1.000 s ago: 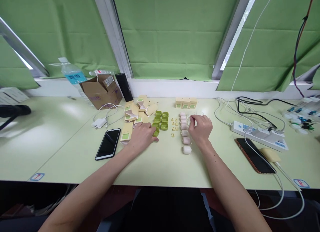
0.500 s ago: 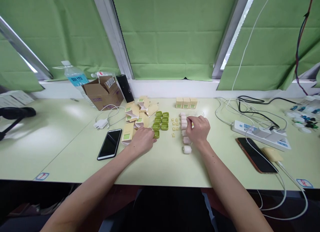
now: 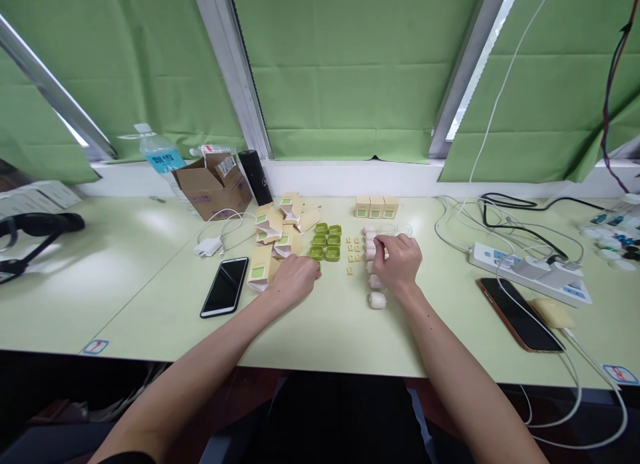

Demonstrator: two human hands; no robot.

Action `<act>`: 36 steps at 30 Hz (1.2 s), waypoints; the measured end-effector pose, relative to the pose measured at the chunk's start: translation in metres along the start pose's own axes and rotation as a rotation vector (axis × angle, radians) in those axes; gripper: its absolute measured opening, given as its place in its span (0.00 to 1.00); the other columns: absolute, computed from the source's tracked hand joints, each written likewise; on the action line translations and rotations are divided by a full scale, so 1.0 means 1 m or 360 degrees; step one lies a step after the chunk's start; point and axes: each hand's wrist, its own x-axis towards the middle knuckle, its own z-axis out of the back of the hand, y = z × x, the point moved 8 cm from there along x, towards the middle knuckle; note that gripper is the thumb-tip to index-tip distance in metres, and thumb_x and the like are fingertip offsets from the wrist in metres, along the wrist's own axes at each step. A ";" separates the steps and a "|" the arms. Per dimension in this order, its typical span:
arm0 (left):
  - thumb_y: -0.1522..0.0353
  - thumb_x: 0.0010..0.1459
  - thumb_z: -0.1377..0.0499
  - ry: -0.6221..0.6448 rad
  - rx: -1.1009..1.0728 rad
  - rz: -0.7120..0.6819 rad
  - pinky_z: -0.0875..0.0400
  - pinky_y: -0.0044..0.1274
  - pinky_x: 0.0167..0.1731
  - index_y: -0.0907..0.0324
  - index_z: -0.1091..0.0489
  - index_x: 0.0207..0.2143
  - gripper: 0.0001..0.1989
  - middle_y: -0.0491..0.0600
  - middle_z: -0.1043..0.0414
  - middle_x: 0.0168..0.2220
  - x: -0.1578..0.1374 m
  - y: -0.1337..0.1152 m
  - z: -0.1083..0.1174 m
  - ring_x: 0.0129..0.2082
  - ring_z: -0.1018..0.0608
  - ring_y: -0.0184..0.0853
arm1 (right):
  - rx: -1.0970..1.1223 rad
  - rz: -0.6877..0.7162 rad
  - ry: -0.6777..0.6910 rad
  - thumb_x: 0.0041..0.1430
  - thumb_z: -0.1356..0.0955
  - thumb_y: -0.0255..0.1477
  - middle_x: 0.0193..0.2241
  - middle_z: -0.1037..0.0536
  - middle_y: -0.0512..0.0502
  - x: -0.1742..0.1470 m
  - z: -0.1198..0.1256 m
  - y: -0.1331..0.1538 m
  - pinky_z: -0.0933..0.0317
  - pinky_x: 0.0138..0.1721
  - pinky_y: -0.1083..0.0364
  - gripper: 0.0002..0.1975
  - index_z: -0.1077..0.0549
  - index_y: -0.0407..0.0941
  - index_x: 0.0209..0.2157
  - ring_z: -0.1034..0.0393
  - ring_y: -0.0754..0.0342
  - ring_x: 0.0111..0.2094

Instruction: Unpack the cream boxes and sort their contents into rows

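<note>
My left hand is closed, its fingers on a small green square case that they mostly cover. Just beyond it, several more green cases stand in two columns, open side up. My right hand is pinched over a column of small white rounded pieces; what its fingertips hold, if anything, is hidden. Small yellow clip-like parts lie in rows between the two hands. Opened cream cartons with green labels are heaped beside my left hand.
Closed cream boxes stand in a row at the back. A phone lies on the left, another on the right near a power strip with tangled cables. A cardboard box and a black cylinder stand back left.
My left hand has shifted slightly to the right and covers more of the nearest green case. My right hand stays pinched above the white pieces. The camera view has turned slightly left.
</note>
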 end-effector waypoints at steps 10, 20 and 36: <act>0.68 0.68 0.48 -0.0523 -0.0249 0.0165 0.30 0.30 0.39 0.54 0.20 0.43 0.15 0.51 0.15 0.42 0.003 0.022 0.059 0.41 0.17 0.44 | 0.0058 -0.0032 0.0007 0.64 0.35 0.25 0.26 0.19 0.45 -0.001 -0.002 -0.003 0.50 0.34 0.50 0.11 0.22 0.46 0.31 0.37 0.50 0.28; 0.73 0.66 0.48 -0.0569 -0.0276 -0.0131 0.37 0.34 0.43 0.58 0.23 0.35 0.14 0.52 0.18 0.35 0.011 0.001 0.030 0.36 0.20 0.42 | 0.0063 0.0208 0.0816 0.59 0.30 0.25 0.28 0.18 0.45 -0.006 -0.028 0.030 0.53 0.41 0.48 0.08 0.19 0.46 0.28 0.36 0.47 0.38; 0.79 0.53 0.45 -0.0127 -0.0098 -0.0292 0.45 0.34 0.42 0.58 0.26 0.23 0.12 0.54 0.24 0.28 0.004 -0.003 0.008 0.34 0.24 0.42 | -0.0242 0.0295 0.1338 0.59 0.32 0.19 0.33 0.18 0.40 -0.025 -0.062 0.047 0.54 0.42 0.48 0.12 0.18 0.45 0.29 0.34 0.46 0.42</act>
